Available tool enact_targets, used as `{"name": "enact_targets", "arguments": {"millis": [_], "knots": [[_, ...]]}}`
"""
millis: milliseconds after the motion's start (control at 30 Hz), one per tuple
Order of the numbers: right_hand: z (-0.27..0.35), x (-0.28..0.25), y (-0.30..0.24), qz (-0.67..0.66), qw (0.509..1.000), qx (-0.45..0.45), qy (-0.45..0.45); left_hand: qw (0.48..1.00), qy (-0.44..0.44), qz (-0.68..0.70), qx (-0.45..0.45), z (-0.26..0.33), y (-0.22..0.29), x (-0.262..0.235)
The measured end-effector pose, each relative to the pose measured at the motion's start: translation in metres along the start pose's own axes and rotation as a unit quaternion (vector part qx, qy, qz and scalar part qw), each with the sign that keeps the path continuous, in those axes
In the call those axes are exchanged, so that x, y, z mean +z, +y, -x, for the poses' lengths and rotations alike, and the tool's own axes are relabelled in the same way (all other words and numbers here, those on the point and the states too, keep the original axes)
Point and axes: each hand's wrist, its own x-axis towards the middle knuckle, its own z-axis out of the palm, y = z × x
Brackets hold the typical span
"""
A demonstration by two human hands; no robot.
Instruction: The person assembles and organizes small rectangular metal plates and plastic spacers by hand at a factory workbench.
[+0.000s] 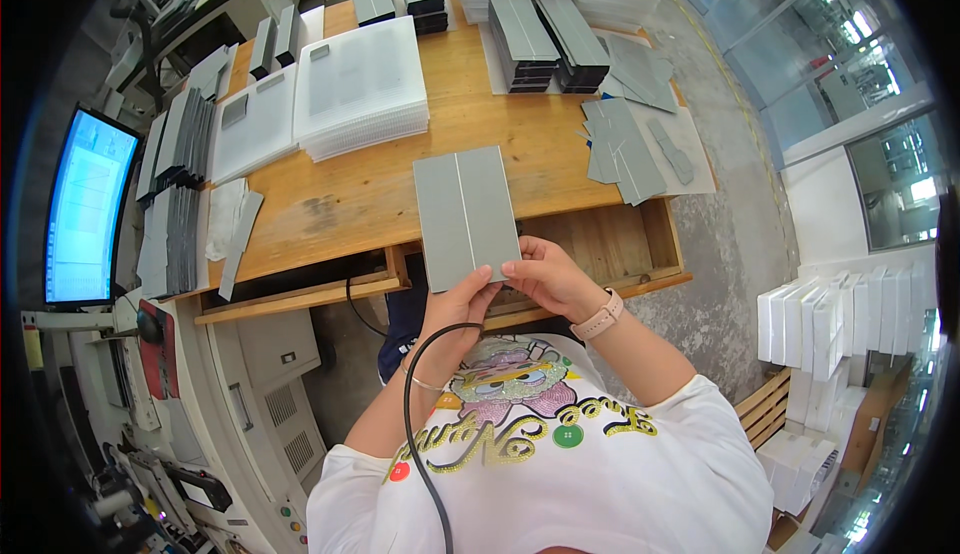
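Grey panel (pixel 466 216) between both hands' grips, above table edge (pixel 300 254)

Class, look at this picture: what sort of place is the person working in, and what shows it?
Probably a factory workstation: stacks of grey panels on a wooden workbench, a monitor alongside, and machinery below.

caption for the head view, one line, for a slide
Both hands, left hand and right hand, hold a grey panel over a wooden table.
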Motion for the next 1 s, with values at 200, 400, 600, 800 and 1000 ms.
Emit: {"name": "enact_targets", "arguments": {"millis": [200,400,600,800,1000], "knots": [[0.003,0.007,-0.005,0.029,0.999,-0.012,0.026,1.0,0.003,-0.007,-0.007,0.002,0.004,0.003],[0.002,0.008,-0.003,0.002,1.0,-0.007,0.009,1.0,0.001,-0.013,0.0,0.002,0.004,0.001],[-0.001,-0.001,0.002,0.002,1.0,-0.001,-0.007,1.0,-0.002,-0.019,-0.007,0.0,0.002,-0.003],[-0.002,-0.004,0.002,0.002,1.0,0.005,-0.013,1.0,0.004,-0.019,-0.013,0.001,0.002,-0.001],[0.001,0.004,-0.001,-0.001,1.0,-0.003,0.014,1.0,0.012,-0.025,-0.011,0.001,0.004,0.003]]}}
